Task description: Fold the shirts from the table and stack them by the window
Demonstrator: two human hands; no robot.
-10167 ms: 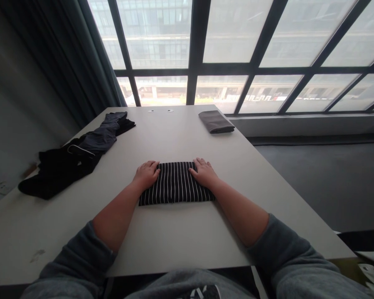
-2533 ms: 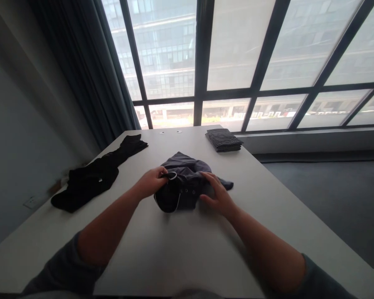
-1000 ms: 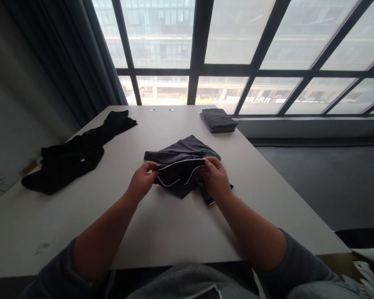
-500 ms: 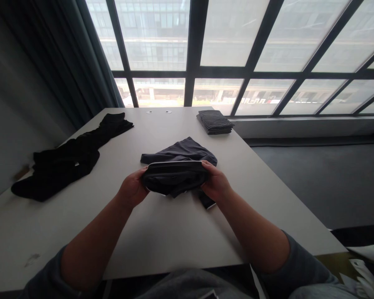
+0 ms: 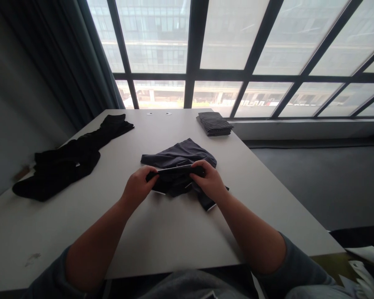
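Note:
A dark grey garment [image 5: 187,151] with white edging lies crumpled on the white table [image 5: 162,232] in front of me. Its near edge, a band with a thin white line, is raised and stretched between my hands. My left hand [image 5: 140,182] pinches the band's left end between thumb and fingers. At the other end, my right hand [image 5: 207,178] grips it the same way. Below the band, dark folds hang down to the table, and a white-trimmed corner sticks out beneath my right hand. What kind of garment it is, I cannot tell.
Black clothing [image 5: 71,160] is spread along the table's left side. A folded stack of striped and dark cloth [image 5: 215,123] sits at the far right corner. Beyond the table stand large windows [image 5: 221,37], with a curtain [image 5: 56,50] at left. White items [image 5: 366,274] lie at lower right.
My hands have come closer together. The opening they held wide has closed into a narrow band, with thumbs now pinching over its front.

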